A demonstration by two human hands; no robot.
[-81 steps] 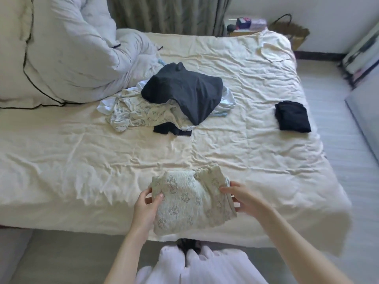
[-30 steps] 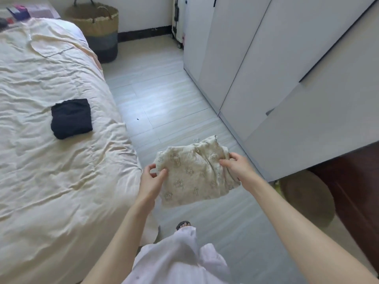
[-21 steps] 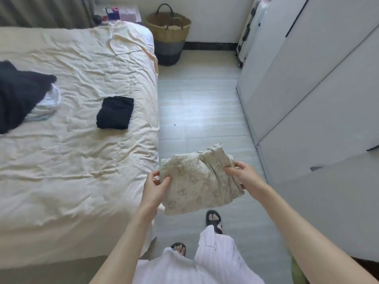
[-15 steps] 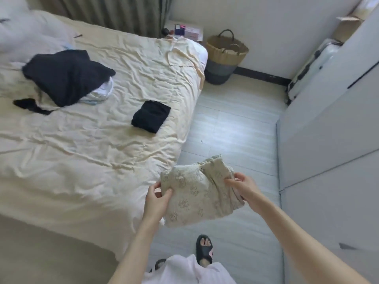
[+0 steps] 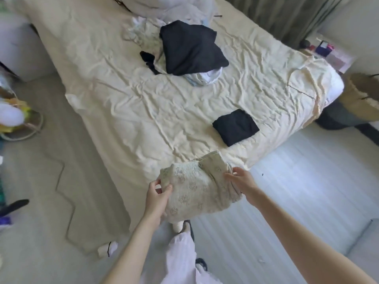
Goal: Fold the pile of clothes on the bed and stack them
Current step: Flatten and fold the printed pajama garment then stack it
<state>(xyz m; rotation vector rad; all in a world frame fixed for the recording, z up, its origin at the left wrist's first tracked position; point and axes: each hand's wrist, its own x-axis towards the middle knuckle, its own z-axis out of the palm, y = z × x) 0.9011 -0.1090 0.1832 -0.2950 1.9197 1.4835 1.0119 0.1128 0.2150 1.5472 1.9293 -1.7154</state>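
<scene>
I have the folded patterned garment (image 5: 194, 189) held up in both hands over the near corner of the bed (image 5: 143, 111), its far edge overlapping the sheet's edge from my view. My left hand (image 5: 158, 195) pinches its left edge, thumb on top and fingers curled underneath; my right hand (image 5: 240, 183) grips the bunched right edge with fingers curled round the layers. Just beyond it on the sheet lies 1 folded black garment (image 5: 235, 127), apart from the one I hold. Farther up the bed sits the unfolded pile (image 5: 184, 52), with a large dark piece on top and pale and light-blue pieces showing beneath it. A white duvet (image 5: 174, 7) is heaped at the head of the bed. A woven basket (image 5: 363, 97) stands on the floor past the bed's right corner.
</scene>
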